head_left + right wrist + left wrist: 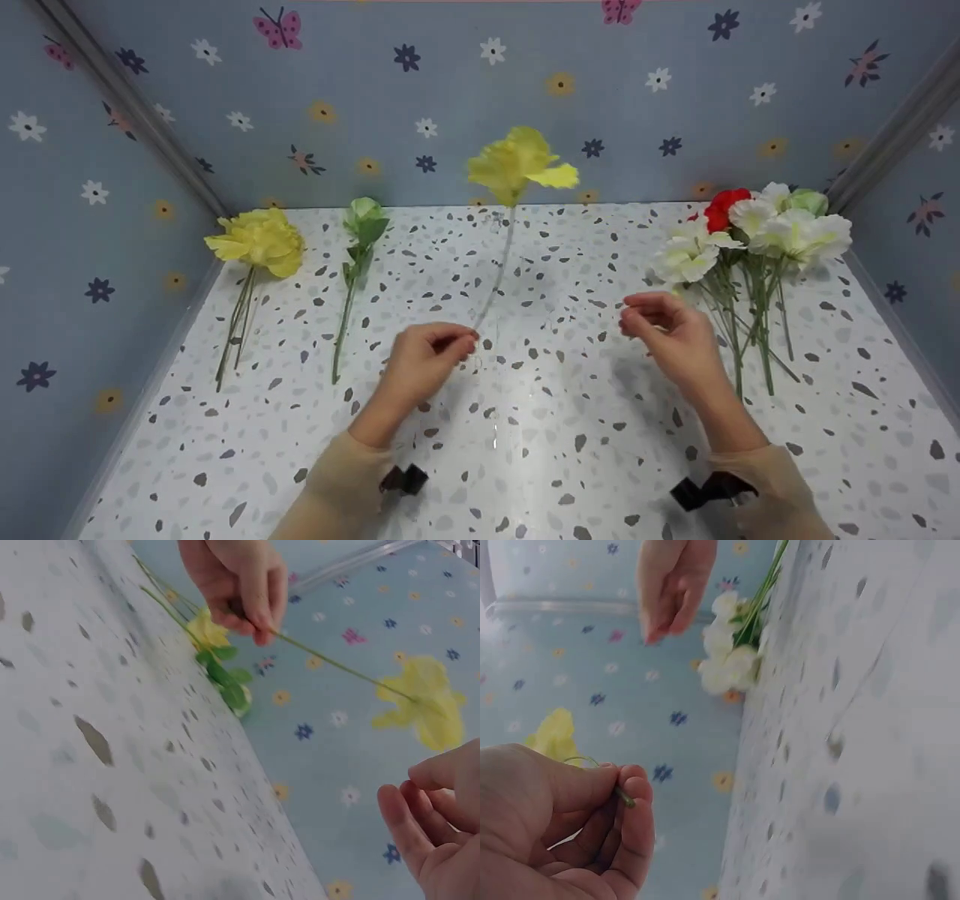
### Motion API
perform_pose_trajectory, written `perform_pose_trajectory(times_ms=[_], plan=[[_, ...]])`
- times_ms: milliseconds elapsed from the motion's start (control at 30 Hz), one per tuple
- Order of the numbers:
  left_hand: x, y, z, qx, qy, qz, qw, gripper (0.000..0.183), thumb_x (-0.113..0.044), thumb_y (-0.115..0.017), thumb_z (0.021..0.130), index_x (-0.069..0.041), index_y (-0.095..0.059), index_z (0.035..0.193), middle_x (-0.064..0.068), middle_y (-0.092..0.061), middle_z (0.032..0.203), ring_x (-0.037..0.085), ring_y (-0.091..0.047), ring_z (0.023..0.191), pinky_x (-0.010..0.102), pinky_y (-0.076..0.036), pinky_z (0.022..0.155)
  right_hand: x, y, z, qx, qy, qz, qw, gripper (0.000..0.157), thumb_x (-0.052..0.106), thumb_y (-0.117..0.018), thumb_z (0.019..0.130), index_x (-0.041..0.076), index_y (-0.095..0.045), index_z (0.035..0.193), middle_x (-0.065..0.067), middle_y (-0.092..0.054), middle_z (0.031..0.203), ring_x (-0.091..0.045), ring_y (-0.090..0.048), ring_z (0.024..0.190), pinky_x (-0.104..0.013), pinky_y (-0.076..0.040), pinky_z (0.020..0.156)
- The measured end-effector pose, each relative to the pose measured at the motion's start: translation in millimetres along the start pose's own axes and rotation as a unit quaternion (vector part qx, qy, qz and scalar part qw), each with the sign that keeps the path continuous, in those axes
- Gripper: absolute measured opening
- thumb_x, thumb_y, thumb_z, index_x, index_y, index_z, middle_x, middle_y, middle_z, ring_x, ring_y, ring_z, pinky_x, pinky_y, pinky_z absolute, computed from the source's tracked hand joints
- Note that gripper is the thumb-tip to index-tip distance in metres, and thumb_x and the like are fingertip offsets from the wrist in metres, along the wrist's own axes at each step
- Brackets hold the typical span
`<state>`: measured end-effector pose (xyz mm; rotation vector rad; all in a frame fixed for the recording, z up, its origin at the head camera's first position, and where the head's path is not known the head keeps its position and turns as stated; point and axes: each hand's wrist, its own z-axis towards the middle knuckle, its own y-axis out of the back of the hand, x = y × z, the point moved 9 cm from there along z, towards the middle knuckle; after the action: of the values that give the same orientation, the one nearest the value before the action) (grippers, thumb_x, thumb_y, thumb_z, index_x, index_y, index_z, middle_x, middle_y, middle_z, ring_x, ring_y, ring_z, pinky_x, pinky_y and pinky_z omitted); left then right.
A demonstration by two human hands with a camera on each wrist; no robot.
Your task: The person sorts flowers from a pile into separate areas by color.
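Note:
My left hand [424,364] pinches a yellow artificial flower [517,161] by the low end of its thin green stem, between thumb and fingertips. The bloom stands up and away from me, in front of the back panel. In the left wrist view the cut tip of the stem [628,800] pokes out past the fingers. To the right, my right hand [679,337] hovers over the table with loosely curved fingers and nothing in them. The right wrist view has this hand [442,829] just below the yellow bloom [424,705], apart from it.
At the left lie yellow flowers [259,244] with their stems together, and beside them a pale green rosebud [365,216]. A bunch of white flowers [799,234] with a red flower [724,210] lies right. Patterned panels [480,97] enclose the speckled table [525,480].

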<state>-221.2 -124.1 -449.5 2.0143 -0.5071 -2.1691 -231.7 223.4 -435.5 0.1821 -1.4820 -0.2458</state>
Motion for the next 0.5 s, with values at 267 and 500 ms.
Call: perform_pose_trajectory(times_ms=[267,500], plan=[[34.5,143.9,2.8,-0.185,0.054,0.044,0.9803,0.018,-0.004,-0.072,0.105,0.002,-0.080,0.120,0.016,-0.080,0.106,0.013,-0.072,0.086,0.019,-0.060,0.077,-31.4,118.4,12.7,-0.109,-0.038,-0.218,0.969,0.041,0.035,-0.072,0.108,0.004,-0.073,0.134,-0.012,-0.074,0.118,0.002,-0.064,0.091,-0.015,-0.052,0.074],[71.5,225.6,-17.0,-0.298,0.095,-0.049,0.9484,0.024,-0.007,-0.067,0.108,0.008,-0.075,0.126,0.001,-0.078,0.097,0.008,-0.070,0.084,0.016,-0.059,0.077,-62.2,172.7,7.9,-0.132,-0.109,-0.308,0.936,0.049,0.039,-0.067,0.108,0.001,-0.069,0.137,-0.020,-0.072,0.125,-0.017,-0.064,0.101,-0.032,-0.047,0.081]])
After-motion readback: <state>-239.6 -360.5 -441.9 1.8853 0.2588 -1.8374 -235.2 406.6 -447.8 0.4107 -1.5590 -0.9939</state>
